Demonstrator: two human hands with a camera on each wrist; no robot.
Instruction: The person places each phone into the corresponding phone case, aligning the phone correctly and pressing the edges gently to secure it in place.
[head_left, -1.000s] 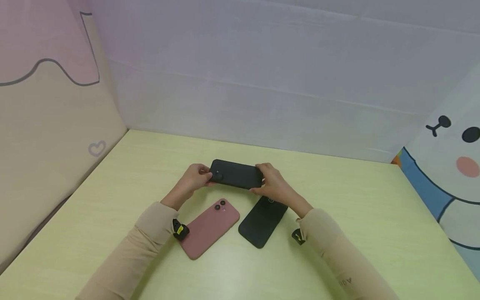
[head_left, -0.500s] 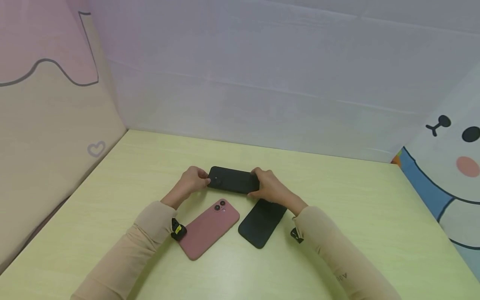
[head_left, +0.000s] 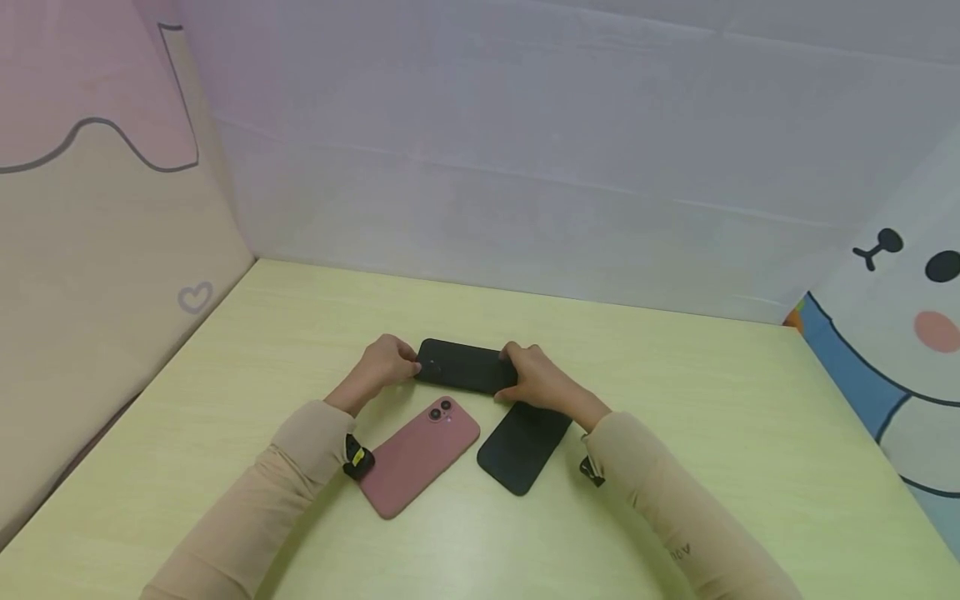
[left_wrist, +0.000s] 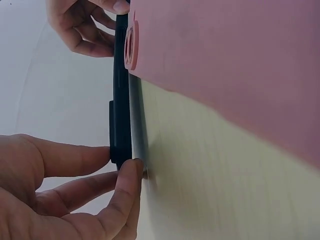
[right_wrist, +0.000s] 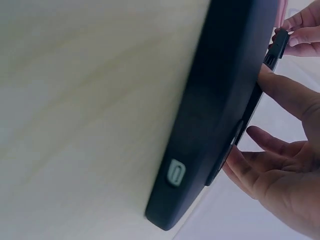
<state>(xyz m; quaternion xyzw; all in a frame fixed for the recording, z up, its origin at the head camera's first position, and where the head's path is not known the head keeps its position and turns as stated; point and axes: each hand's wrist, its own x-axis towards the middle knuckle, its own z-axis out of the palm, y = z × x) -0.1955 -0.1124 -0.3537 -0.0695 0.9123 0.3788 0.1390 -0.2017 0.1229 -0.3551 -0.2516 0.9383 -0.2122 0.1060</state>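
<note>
A black phone (head_left: 465, 365) lies crosswise, back side up, close over the table, its camera end to the left. At that end my left hand (head_left: 381, 364) pinches it; in the left wrist view, fingertips (left_wrist: 131, 170) sit on its lower corner. My right hand (head_left: 542, 379) grips the opposite end, thumb on the near long edge and fingers at the far one. Nearer to me rests a pink phone (head_left: 420, 458), cameras up. Beside it is a second black phone (head_left: 521, 450), its upper end hidden under my right hand; it looms large in the right wrist view.
The pale yellow table (head_left: 712, 433) reaches back to a whitish wall sheet (head_left: 525, 183). Printed panels stand at both sides, the right one with a cartoon face (head_left: 907, 283). My left wrist camera (head_left: 358, 458) overlaps the pink phone's lower left corner.
The held black phone has come down and slightly toward me, from tilted up to flatter. Both hands moved with it, and my right hand shifted a little left. The other two phones stayed put.
</note>
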